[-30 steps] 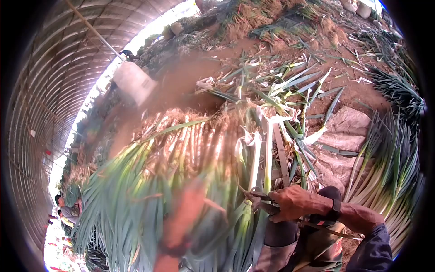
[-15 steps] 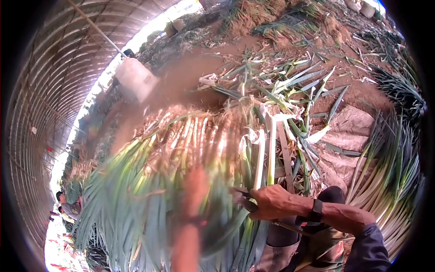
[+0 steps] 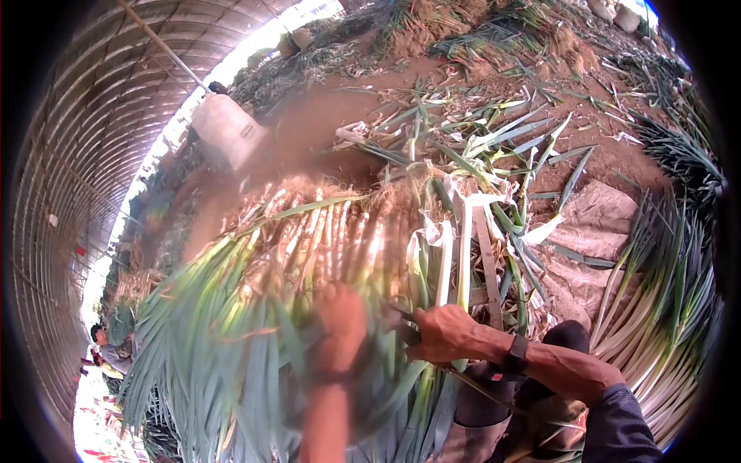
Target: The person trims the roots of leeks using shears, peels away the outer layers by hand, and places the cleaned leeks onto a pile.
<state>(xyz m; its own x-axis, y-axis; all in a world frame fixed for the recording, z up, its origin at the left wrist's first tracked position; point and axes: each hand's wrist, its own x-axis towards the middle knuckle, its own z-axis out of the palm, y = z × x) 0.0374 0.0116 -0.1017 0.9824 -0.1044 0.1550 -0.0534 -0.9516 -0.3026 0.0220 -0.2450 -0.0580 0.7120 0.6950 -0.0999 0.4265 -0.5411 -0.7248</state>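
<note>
Long green onions lie in a wide pile in front of me, roots up and green leaves toward me. My left hand is over the middle of the pile at the stalks; it is blurred and its fingers cannot be made out. To its right, my right hand is closed around a dark tool, whose full shape is blurred. White peeled stalks stand out just above my right hand.
Loose leaves and peelings cover the soil behind the pile. A brown sack and more onions lie at right. A white sack stands at upper left. A person is at far left.
My left hand has moved slightly right and up the stalks. My right hand, with the dark tool, has shifted a little to the left.
</note>
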